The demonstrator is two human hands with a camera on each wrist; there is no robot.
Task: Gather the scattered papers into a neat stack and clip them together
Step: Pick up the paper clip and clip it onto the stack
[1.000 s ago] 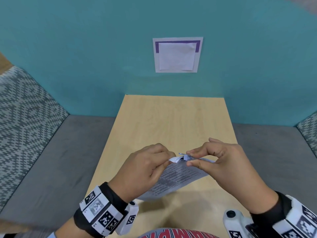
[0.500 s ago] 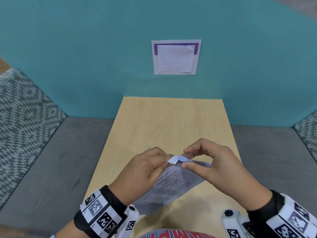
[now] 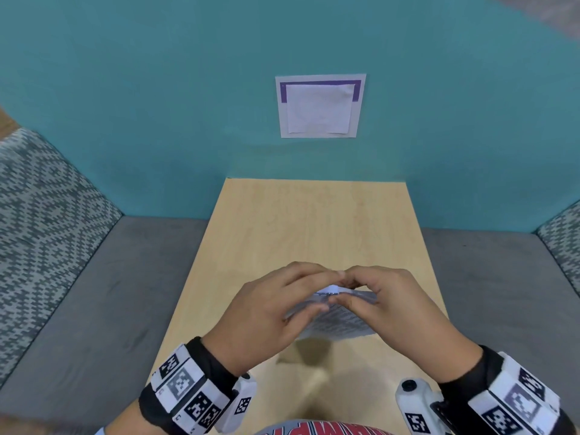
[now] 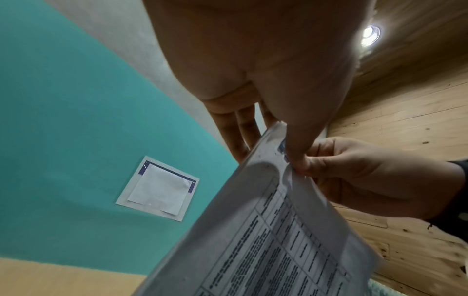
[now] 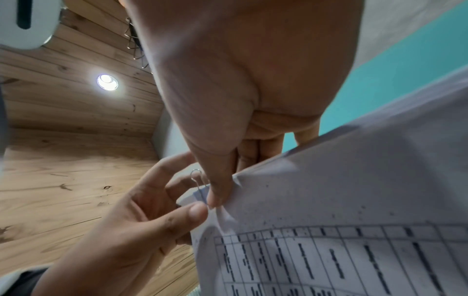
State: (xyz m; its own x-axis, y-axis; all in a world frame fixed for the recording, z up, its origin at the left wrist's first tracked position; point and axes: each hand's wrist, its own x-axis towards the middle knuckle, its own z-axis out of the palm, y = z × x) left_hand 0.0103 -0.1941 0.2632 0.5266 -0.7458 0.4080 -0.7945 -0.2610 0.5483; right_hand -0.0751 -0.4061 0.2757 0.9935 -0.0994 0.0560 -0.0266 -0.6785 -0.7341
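Observation:
A stack of printed papers (image 3: 339, 323) is held in the air above the wooden table (image 3: 314, 227). My left hand (image 3: 314, 285) pinches the stack's top corner between thumb and fingers. Its thumb tip (image 5: 197, 212) lies just below a thin wire paper clip (image 5: 198, 183). My right hand (image 3: 351, 288) meets the left at that corner, and its thumb (image 5: 217, 184) presses the clip against the papers (image 5: 341, 220). The clip's loop sticks out past the paper edge. In the left wrist view the papers (image 4: 266, 240) hang down from both thumbs. The fingers hide the back of the corner.
A white sheet with a purple band (image 3: 320, 105) is stuck on the teal wall behind the table. Grey bench seats (image 3: 110, 293) flank the table on both sides, with patterned cushions (image 3: 40, 215) at the far left and right.
Both hands have closed in until their fingertips meet over the corner. The papers have swung from lower left to hang under the middle and right. The corner is now mostly covered.

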